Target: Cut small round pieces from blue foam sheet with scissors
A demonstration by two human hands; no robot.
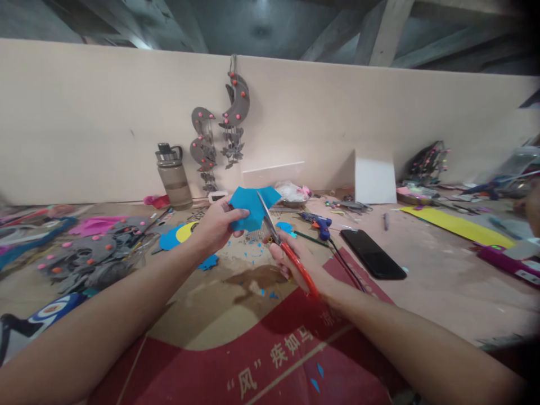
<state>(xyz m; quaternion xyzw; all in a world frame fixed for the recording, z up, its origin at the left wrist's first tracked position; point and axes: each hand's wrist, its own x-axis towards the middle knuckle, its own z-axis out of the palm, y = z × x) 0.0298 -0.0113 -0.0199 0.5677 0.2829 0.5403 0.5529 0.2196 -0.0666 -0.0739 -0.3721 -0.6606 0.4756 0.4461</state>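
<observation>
My left hand (219,224) pinches a piece of blue felt-like sheet (247,205) by its left side, held up above the table. In my right hand (295,259) is a pair of scissors with red handles (299,264). Their blades meet the right part of the blue sheet, with one blade showing in front of it. Small blue scraps (248,256) lie scattered on the cardboard below. Left of the sheet, a blue and yellow cutout (175,236) rests partly behind my left wrist. My right fingertips are partly hidden by the scissors.
A red and tan cardboard sheet (278,349) covers the near table. To the right lie a blue glue gun (323,225), a black phone (372,254) and a yellow strip (455,225). A bottle (174,177) stands at the back; grey felt pieces (97,247) lie left.
</observation>
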